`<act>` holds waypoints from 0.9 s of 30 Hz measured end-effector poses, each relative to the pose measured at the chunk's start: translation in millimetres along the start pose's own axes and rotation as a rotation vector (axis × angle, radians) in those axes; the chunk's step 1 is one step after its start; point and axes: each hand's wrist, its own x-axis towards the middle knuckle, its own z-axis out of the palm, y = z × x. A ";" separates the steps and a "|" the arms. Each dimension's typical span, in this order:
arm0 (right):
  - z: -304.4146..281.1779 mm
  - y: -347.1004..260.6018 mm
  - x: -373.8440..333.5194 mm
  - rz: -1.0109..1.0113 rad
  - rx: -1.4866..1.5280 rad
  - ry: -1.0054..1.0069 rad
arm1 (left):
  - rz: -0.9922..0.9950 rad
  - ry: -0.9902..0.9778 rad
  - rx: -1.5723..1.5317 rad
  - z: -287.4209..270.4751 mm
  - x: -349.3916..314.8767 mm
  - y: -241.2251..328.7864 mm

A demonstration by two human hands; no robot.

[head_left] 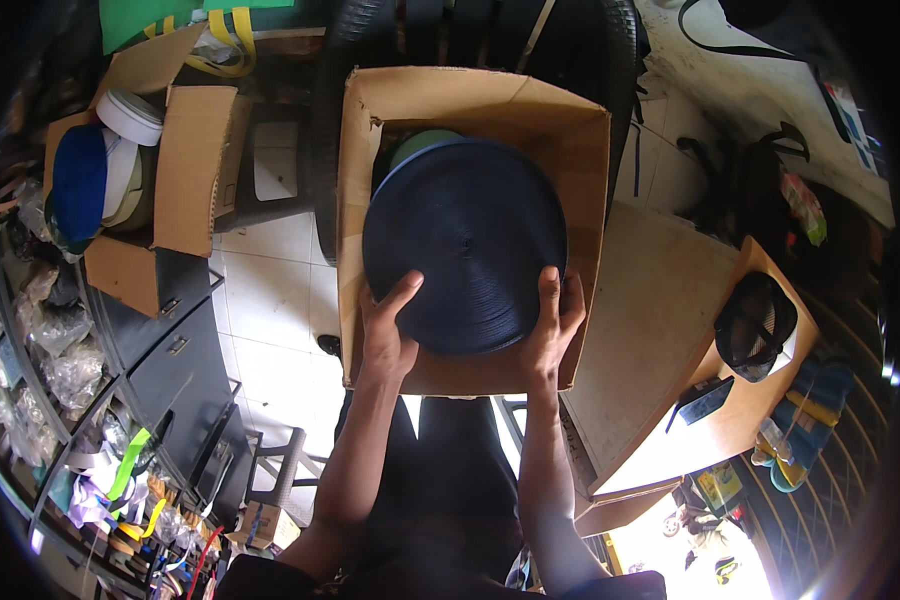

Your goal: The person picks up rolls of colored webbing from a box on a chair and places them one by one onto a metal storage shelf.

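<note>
A large round coil of dark navy webbing point(465, 215) lies flat inside an open cardboard box point(475, 95). My left hand point(388, 325) grips the coil's near left edge, thumb on top. At its near right edge my right hand point(553, 320) holds it the same way, thumb resting over the rim. The fingers beneath the coil are partly hidden. Behind its far edge shows part of a green roll point(425, 145). Under the box stands a dark chair point(450, 35) with slats.
To the left, another open cardboard box point(185, 170) holds blue, white and beige rolls. Shelves point(60, 400) with plastic-wrapped goods stand beyond a black drawer cabinet point(175, 350). On the right, a wooden table point(660, 330) bears a black mesh cap point(755, 325) and a phone point(705, 400).
</note>
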 end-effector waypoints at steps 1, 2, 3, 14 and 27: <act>-0.7 7.0 1.0 0.048 -0.009 -0.004 | 0.005 0.001 0.001 0.4 2.9 0.7; -0.6 13.2 2.0 0.047 -0.005 -0.008 | 0.023 0.007 0.021 -0.3 6.6 0.6; 0.4 16.2 3.6 0.046 0.039 -0.004 | 0.039 0.011 0.041 -0.4 10.1 -0.5; -2.6 8.7 14.4 0.138 -0.311 -0.184 | -0.012 0.154 0.522 -8.9 35.4 12.0; -3.3 76.3 34.0 0.393 -0.219 -0.265 | -0.124 -0.003 0.489 -11.3 48.7 1.5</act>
